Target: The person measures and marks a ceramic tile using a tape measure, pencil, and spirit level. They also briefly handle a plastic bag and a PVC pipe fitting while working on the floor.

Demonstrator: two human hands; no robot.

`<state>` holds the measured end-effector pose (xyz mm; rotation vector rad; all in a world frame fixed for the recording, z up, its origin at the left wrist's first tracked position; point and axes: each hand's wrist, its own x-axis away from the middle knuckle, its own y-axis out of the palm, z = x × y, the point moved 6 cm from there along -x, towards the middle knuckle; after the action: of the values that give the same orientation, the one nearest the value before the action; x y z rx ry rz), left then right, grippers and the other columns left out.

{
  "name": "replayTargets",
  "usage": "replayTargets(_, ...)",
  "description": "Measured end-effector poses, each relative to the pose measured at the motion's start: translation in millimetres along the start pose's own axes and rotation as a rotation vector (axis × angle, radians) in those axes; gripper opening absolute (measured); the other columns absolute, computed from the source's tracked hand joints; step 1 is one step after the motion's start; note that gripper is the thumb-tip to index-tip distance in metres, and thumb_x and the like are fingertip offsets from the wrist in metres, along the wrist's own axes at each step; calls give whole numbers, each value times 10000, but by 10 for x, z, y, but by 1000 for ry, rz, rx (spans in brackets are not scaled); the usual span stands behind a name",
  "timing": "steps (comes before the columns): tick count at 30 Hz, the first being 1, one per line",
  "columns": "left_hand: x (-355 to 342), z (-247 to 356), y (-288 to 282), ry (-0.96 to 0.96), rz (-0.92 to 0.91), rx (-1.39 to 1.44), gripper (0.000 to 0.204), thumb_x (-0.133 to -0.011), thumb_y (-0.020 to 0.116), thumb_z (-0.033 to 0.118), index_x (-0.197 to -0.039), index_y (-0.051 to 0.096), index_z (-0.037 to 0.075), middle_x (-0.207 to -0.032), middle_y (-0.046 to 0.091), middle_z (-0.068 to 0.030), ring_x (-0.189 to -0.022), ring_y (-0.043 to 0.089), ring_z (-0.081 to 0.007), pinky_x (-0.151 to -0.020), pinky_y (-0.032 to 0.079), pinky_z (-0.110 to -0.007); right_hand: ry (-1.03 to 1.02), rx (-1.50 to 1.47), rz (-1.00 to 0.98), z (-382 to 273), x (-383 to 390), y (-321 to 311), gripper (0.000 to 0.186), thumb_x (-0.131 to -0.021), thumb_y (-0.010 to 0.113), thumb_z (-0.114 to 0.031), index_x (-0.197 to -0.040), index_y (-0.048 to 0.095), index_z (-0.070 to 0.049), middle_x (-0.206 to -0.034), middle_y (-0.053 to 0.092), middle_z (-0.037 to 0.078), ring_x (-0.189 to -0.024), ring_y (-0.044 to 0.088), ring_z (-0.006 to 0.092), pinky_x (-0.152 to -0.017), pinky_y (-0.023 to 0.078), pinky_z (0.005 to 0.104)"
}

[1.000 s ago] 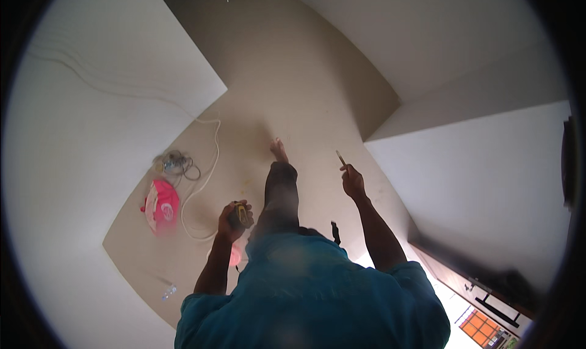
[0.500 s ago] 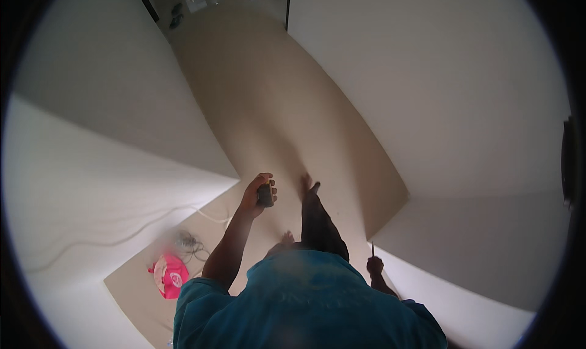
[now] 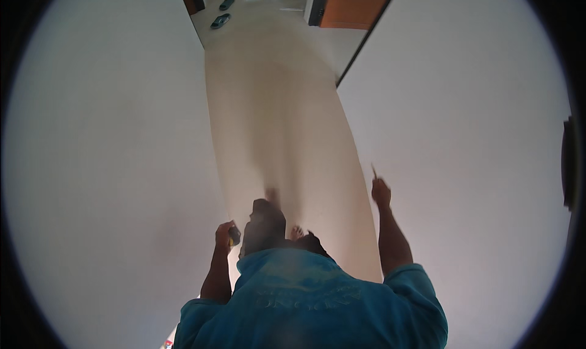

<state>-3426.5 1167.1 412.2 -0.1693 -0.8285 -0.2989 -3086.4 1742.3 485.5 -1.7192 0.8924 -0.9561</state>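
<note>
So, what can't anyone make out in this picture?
In the head view:
Dark object in the left hand: partly covered by the grip; exact kind unclear.
Thin stick in the right hand: one end hidden by the grip, tip too small to identify.
Farther foot: blurred.
Orange door: top cut off by the upper edge.

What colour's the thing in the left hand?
The small, chunky thing looks dark with some yellow; see the head view.

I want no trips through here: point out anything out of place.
Two slippers lie at the far end, left of centre, one behind the other instead of paired side by side. Nothing else stands out.
</note>
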Motion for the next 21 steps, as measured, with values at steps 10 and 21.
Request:
replayTargets(10, -2643, 2419, 966, -160, 147, -297, 303, -786, 705, 316, -838, 703, 18, -753, 661, -70, -683, 630, -202, -645, 502, -387, -79, 7, -155, -2754, -3504, -361, 327, -1008, 432, -458, -1075, 575, -171, -939, 689, 211, -872, 637, 496, -760, 510, 597)
replayTargets(21, -5574, 6610, 3603, 140, -151, -319, 203, -839, 720, 226, -935, 701, 47, -875, 670, -40, -828, 624, -152, -784, 494, -318, 645, 95, -551, -1840, -4625, 511, 320, -832, 618, -195, -1090, 656, -10, -1061, 691, 245, -1080, 662, 389, -895, 547, 451)
